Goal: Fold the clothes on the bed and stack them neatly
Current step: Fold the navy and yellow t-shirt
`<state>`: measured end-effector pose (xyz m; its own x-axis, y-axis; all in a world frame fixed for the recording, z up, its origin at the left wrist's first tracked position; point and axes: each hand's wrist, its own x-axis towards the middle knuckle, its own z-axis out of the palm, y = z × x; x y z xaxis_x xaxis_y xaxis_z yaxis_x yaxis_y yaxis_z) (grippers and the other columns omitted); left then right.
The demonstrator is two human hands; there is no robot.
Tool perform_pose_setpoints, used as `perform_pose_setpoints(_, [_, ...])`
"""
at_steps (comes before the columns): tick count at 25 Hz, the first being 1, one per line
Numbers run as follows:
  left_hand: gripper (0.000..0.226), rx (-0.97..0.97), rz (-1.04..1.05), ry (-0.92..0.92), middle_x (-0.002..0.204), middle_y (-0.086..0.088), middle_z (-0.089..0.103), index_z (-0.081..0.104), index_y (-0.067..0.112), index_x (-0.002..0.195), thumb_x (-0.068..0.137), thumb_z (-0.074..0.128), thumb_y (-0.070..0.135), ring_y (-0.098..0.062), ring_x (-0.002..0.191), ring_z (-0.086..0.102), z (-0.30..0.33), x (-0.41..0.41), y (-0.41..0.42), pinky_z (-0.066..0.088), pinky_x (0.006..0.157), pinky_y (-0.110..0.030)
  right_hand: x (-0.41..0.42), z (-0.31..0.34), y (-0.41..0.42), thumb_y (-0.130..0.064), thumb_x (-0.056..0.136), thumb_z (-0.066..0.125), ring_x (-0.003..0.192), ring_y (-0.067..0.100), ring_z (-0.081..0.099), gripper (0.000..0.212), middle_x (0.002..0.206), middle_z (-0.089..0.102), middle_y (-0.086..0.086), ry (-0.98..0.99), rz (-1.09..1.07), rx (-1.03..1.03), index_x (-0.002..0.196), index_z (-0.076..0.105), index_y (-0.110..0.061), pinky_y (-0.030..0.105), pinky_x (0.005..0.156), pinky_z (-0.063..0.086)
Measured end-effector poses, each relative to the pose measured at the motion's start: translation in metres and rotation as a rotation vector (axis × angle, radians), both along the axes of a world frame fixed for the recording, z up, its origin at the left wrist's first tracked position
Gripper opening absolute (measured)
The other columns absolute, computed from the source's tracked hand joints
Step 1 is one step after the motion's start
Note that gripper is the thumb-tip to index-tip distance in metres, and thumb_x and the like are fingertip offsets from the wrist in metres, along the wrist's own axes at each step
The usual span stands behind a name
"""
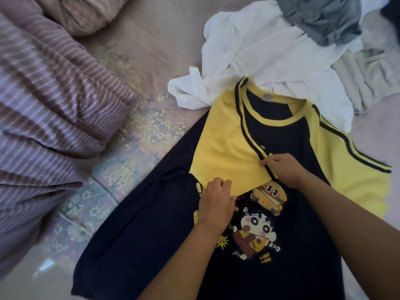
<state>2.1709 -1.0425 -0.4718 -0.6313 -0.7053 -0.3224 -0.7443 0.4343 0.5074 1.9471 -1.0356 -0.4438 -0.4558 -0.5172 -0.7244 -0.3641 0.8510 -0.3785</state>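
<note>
A navy T-shirt [151, 234] with yellow sleeves lies face up on the bed [151, 50], its collar overlapping a crumpled white garment [270, 50]. One yellow sleeve [227, 152] is folded inward across the chest. The left hand [216, 202] pinches the sleeve's lower edge, while the right hand [283, 169] grips its striped hem just above the cartoon print [255, 230]. The fold looks only begun: the other sleeve [357, 169] lies spread out. If either hand lets go unevenly, the sleeve could slip back or crease. The shirt's wrinkled side suggests a lopsided fold, and dragging may snag the white garment underneath.
</note>
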Motion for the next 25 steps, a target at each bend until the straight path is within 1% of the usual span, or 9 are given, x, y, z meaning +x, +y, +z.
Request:
perform_pose_setpoints(2, [0.057,-0.110,-0.062,-0.142,0.120,-0.006,0.058,0.050,0.014,0.133,0.090,0.069,0.046,-0.022,0.106,0.059,-0.006,-0.007,-0.001,0.052,0.086,-0.035,-0.001,-0.009,0.000,-0.022,0.099,0.063,0.102,0.024,0.059,0.024,0.120,0.063,0.013,-0.027,-0.170,-0.097,0.120,0.062,-0.011,0.040,0.089,0.050])
perform_pose_setpoints(4, [0.056,-0.185,-0.208,-0.192,0.116,-0.002,0.058,0.052,0.015,0.128,0.088,0.070,0.049,-0.017,0.102,0.059,-0.011,-0.015,0.001,0.052,0.081,-0.029,0.001,-0.013,-0.001,-0.022,0.095,0.071,0.105,0.027,0.060,0.044,0.122,0.059,0.014,-0.039,-0.274,-0.087,0.131,0.050,-0.009,0.041,0.090,0.052])
perform_pose_setpoints(7, [0.043,-0.267,-0.327,-0.200,0.099,0.003,0.064,0.063,0.015,0.115,0.075,0.081,0.021,-0.008,0.087,0.062,-0.002,-0.018,-0.001,0.052,0.068,-0.017,-0.004,-0.011,-0.007,-0.017,0.097,0.068,0.107,0.027,0.060,0.045,0.123,0.060,0.014,-0.062,-0.214,-0.033,0.137,0.054,-0.005,0.039,0.090,0.052])
perform_pose_setpoints(10, [0.048,-0.258,-0.233,-0.059,0.097,-0.007,0.065,0.066,0.003,0.111,0.067,0.083,0.004,-0.015,0.081,0.061,0.015,-0.031,-0.002,0.056,0.070,-0.022,-0.019,0.003,-0.020,-0.018,0.099,0.063,0.110,0.023,0.059,0.034,0.125,0.064,0.011,-0.017,-0.300,-0.286,0.131,0.062,-0.006,0.036,0.095,0.049])
perform_pose_setpoints(14, [0.023,-0.214,-0.517,0.123,0.130,-0.010,0.059,0.069,0.009,0.112,0.089,0.070,0.014,-0.018,0.100,0.059,0.038,-0.060,0.014,0.057,0.085,-0.025,-0.048,0.023,-0.024,-0.013,0.097,0.065,0.108,0.022,0.060,0.026,0.119,0.068,0.013,0.122,-0.440,-0.519,0.122,0.069,-0.005,0.030,0.095,0.047])
perform_pose_setpoints(17, [0.036,0.124,-0.209,0.128,0.125,-0.007,0.061,0.055,0.011,0.137,0.101,0.053,0.018,-0.018,0.103,0.064,0.038,-0.060,0.008,0.059,0.088,-0.029,-0.067,0.017,-0.020,-0.010,0.099,0.060,0.122,0.035,0.056,0.032,0.134,0.061,0.018,0.298,-0.077,-0.127,0.130,0.063,-0.002,0.042,0.102,0.045])
perform_pose_setpoints(19, [0.051,-0.006,-0.104,0.047,0.130,-0.012,0.060,0.050,0.008,0.141,0.095,0.065,0.021,-0.025,0.116,0.061,0.026,-0.039,0.002,0.054,0.099,-0.039,-0.066,0.013,-0.031,-0.013,0.101,0.058,0.128,0.039,0.051,0.038,0.141,0.054,0.021,0.282,0.057,0.020,0.137,0.054,0.001,0.045,0.105,0.043])
perform_pose_setpoints(21, [0.066,-0.224,-0.166,-0.073,0.143,-0.014,0.054,0.048,0.007,0.145,0.087,0.073,0.029,-0.030,0.130,0.054,0.005,-0.014,-0.004,0.046,0.108,-0.047,-0.058,0.009,-0.052,-0.018,0.103,0.057,0.134,0.039,0.047,0.043,0.146,0.050,0.021,0.251,0.085,-0.075,0.141,0.051,0.001,0.045,0.108,0.041])
perform_pose_setpoints(25, [0.085,-0.288,-0.373,-0.235,0.164,-0.014,0.027,0.031,0.015,0.157,0.090,0.063,0.055,-0.037,0.150,0.027,-0.023,0.006,-0.016,0.026,0.118,-0.061,-0.039,-0.003,-0.097,-0.024,0.105,0.054,0.140,0.034,0.043,0.050,0.153,0.046,0.017,0.156,0.062,-0.259,0.149,0.045,-0.003,0.043,0.112,0.038])
